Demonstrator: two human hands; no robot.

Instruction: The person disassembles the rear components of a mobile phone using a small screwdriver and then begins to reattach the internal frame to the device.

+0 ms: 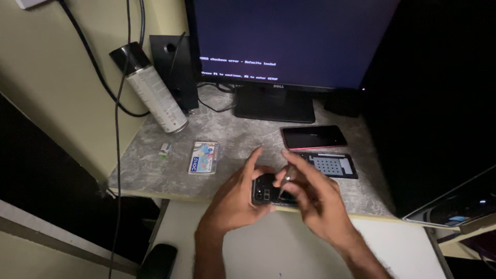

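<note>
- The left hand (238,199) grips the left end of an opened phone (271,192) at the near desk edge.
- The right hand (315,199) pinches a thin screwdriver (285,182), tip down on the phone; its long axis lies left-right.
- Farther right lie a screw mat (330,165) and another phone (313,137).

Dark monitor screen (289,36) behind; labelled spray can (155,93), blue-white packet (203,157).
</note>
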